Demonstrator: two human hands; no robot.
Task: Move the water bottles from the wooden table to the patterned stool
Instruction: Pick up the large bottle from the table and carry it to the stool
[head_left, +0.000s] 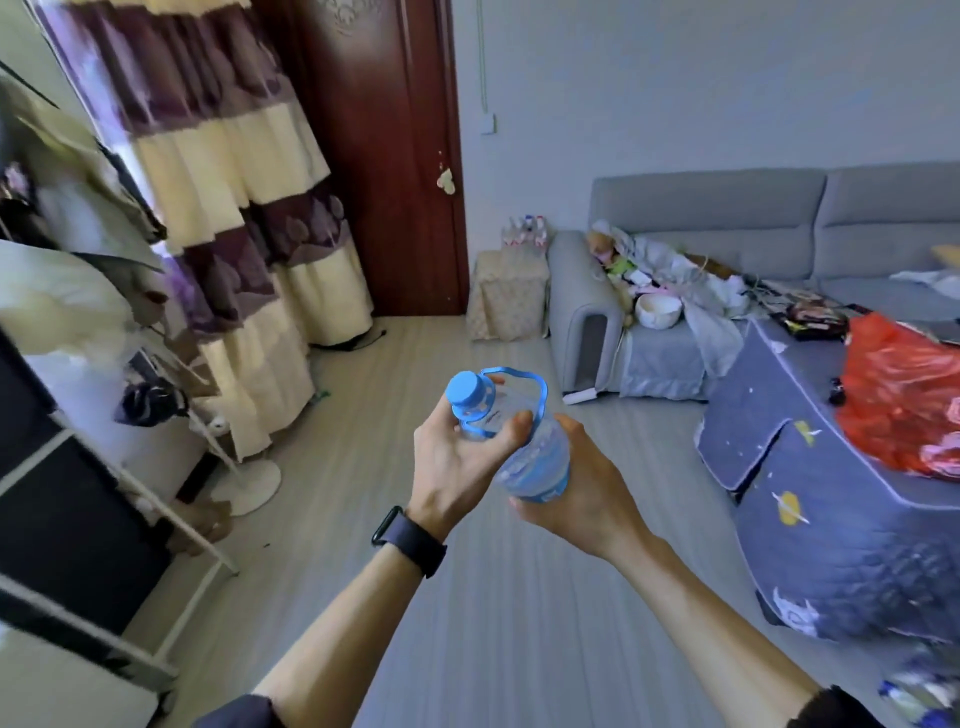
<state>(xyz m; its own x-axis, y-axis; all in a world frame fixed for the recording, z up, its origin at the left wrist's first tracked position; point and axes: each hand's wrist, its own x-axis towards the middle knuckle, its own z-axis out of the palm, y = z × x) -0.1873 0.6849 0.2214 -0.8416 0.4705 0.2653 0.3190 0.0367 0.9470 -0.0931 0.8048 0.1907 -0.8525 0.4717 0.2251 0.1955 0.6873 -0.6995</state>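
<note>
While left hand (457, 460) and right hand (584, 486) grip one tilted water bottle (537, 457) over the grey floor (467, 597), the patterned stool (506, 299), bearing bottles (524, 235), stands beside the sofa (717, 218)

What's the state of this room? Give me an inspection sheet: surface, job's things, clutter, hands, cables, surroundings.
Surface: patterned stool stands between door and sofa arm, bottles on top; no wooden table seen.
Job's things: water bottle, blue cap on, tilted, held over the floor.
Clutter: clothes and white bowl on the sofa; red bag on a blue cover.
Hands: left hand grips the bottle's neck end; right hand holds its base.
Cables: thin line up the wall above the switch, possibly a cord.
Surroundings: grey sofa, dark red door, striped curtain.
</note>
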